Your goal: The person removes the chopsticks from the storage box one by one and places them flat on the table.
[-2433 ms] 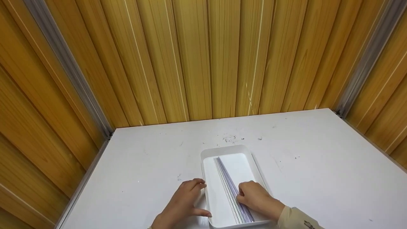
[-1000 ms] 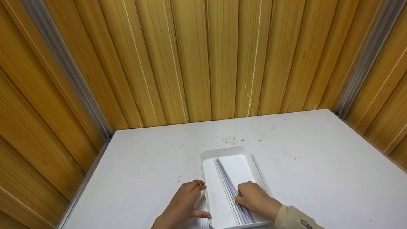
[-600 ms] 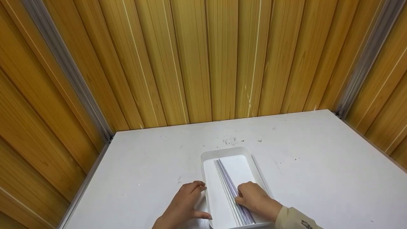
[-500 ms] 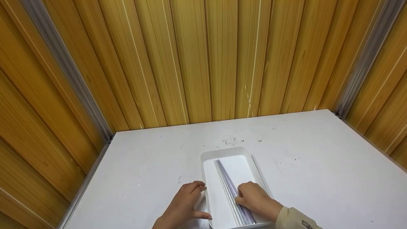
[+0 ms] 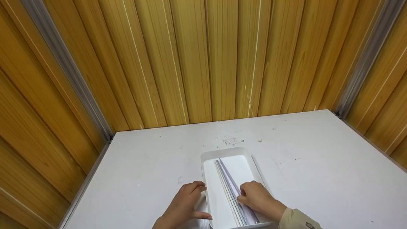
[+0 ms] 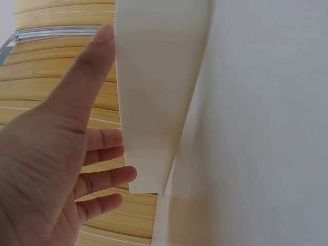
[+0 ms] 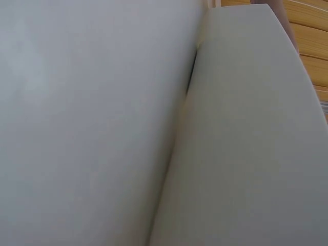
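Note:
A long white open box (image 5: 246,152) lies on the table with several thin, flat pieces (image 5: 226,188) standing on edge in it, white and pale in a slanting row. My right hand (image 5: 257,198) reaches over the box's right wall and pinches a lilac flat piece (image 5: 233,189) at the row's right side, which leans away from the others. Its exact kind does not show. On the other side, my left hand (image 5: 182,203) rests at the box's left rim, thumb and fingers spread along it. The left wrist view shows the fingertips (image 6: 128,174) right at the wall's edge.
The white table (image 5: 143,171) carries small dark marks (image 5: 229,141) beyond the box. Wood-look panels (image 5: 222,63) rise behind it and at both sides, with grey metal posts (image 5: 76,73) at the corners. The right wrist view shows mostly the box's outer wall (image 7: 246,128).
My right hand has shifted slightly to the right, and the lilac piece has spread away from the row, showing more of its face. The left hand stays at the rim.

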The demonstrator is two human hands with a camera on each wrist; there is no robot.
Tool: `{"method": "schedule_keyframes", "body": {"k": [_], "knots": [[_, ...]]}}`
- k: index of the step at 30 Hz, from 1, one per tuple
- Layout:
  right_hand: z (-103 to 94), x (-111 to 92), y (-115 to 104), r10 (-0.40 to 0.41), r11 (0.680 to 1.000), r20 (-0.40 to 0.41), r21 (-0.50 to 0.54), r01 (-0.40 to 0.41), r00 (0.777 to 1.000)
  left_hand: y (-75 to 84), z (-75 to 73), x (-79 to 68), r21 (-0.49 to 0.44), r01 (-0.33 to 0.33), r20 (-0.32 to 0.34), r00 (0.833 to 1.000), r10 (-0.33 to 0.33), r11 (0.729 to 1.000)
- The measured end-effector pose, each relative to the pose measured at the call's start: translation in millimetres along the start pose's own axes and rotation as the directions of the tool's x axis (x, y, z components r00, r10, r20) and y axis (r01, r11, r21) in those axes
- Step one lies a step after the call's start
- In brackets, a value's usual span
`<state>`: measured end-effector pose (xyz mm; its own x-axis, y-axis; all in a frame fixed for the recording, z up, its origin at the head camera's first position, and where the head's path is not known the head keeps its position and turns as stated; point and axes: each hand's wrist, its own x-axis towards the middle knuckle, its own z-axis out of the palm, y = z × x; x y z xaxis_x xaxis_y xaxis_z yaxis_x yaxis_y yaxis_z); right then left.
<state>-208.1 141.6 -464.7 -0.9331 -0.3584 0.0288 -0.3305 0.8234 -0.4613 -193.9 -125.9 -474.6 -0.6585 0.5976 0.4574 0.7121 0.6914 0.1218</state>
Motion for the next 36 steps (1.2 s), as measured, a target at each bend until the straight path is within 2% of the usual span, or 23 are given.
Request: {"method": "schedule_keyframes", "body": {"k": [5, 15, 22, 29, 36], "knots": [[-2.3, -0.5, 1.9, -0.014, 0.999, 0.014, 0.038, 0.013, 1.000, 0.3, -0.4, 0.6, -0.005, 0.006, 0.011, 1.000, -0.006, 1.000], [-11.5, -0.7, 0.8, -0.017, 0.997, 0.018, 0.072, 0.016, 1.000, -1.4, 0.6, 2.1, 0.009, -0.015, -0.008, 1.000, 0.015, 1.000], [-18.5, -1.7, 1.5, 0.002, 0.998, 0.009, 0.070, -0.003, 1.000, -0.6, -0.5, 1.7, -0.011, 0.016, 0.021, 1.000, -0.016, 1.000], [-27.0, -1.9, 2.5, 0.029, 0.999, -0.023, 0.045, -0.028, 0.999, -0.6, 0.2, 1.2, -0.010, 0.018, 0.029, 0.999, -0.017, 1.000], [-34.4, -2.3, 5.6, 0.044, 0.999, -0.071, 0.032, -0.041, 0.997, 0.7, -0.7, 0.3, -0.033, 0.068, 0.083, 0.994, -0.065, 0.997]]}}
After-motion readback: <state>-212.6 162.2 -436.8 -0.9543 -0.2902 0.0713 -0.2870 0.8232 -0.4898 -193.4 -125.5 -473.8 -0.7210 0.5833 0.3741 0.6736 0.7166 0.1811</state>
